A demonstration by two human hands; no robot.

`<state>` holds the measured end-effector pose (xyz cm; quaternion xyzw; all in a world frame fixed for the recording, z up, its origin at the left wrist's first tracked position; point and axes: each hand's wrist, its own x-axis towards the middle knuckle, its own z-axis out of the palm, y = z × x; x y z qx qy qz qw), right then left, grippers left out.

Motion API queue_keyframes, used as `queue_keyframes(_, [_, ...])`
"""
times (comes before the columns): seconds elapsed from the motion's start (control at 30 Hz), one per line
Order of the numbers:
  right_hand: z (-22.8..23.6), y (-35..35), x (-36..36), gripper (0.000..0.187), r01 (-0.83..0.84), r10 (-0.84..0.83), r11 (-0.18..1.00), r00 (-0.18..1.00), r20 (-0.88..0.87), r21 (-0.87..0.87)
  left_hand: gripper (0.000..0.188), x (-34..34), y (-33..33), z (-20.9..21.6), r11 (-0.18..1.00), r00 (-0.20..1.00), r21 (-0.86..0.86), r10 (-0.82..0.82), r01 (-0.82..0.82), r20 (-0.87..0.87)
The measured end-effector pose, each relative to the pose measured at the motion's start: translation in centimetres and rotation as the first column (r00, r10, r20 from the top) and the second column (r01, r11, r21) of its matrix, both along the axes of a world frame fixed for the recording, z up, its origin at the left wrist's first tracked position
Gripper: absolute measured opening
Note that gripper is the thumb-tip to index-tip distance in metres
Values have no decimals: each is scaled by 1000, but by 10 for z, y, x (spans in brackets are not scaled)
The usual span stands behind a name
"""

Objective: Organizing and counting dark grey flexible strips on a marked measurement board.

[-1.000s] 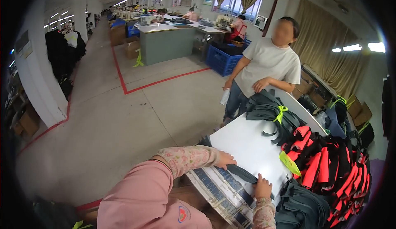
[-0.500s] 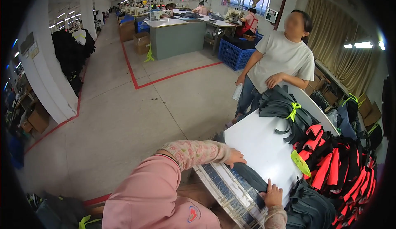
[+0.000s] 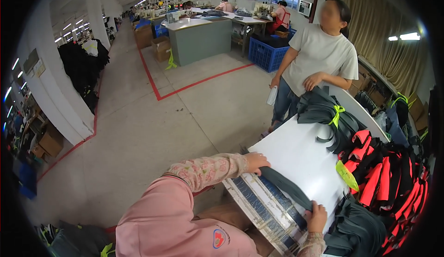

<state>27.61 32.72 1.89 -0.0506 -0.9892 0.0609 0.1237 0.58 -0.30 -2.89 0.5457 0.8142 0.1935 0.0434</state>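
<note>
A dark grey-green fabric strip point(image 3: 287, 185) lies slantwise along the near side of a white tabletop point(image 3: 296, 148). At its far left end my left hand point(image 3: 255, 163) is closed over the fabric, knuckles up. My right hand point(image 3: 317, 218) pinches the near right end, thumb side up. Close to that hand lies a heap of similar dark strips point(image 3: 355, 229). Another bundle of strips point(image 3: 326, 116), tied with a neon yellow band point(image 3: 338, 114), rests at the table's far end.
Red-and-black fabric pieces point(image 3: 379, 176) with a yellow tag point(image 3: 347, 174) pile up on the right. A person point(image 3: 319, 58) stands at the table's far end, one hand by the bundle, holding a pale object. The table's near edge is covered with worn tape point(image 3: 263, 210).
The view has shifted slightly, so the table sits further right. My left hand has closed more over the strip's end, and the strip lies a little further onto the white surface.
</note>
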Motion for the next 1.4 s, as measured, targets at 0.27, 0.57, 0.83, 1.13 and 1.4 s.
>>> queue_keyframes(0.27, [-26, 8, 27, 63, 398, -391, 917, 911, 130, -33, 43, 6, -56, -5, 913, 914, 54, 406, -404, -28])
queue_keyframes(0.57, [-52, 21, 35, 80, 174, -272, 797, 958, -87, -578, 44, 2, -34, -31, 946, 981, 273, 142, -174, 131])
queue_keyframes(0.83, [-39, 28, 22, 76, 485, -495, 850, 869, 2, -206, 40, -10, -44, -28, 946, 983, 269, 163, -181, 87])
queue_keyframes(1.13, [-53, 30, 38, 80, 333, -458, 685, 889, -27, -649, 42, 11, -16, 4, 967, 975, 168, 167, -191, 148])
queue_keyframes(1.4, [-40, 29, 17, 76, 283, -462, 704, 879, -118, -651, 38, 2, -11, -3, 962, 956, 181, 155, -203, 248])
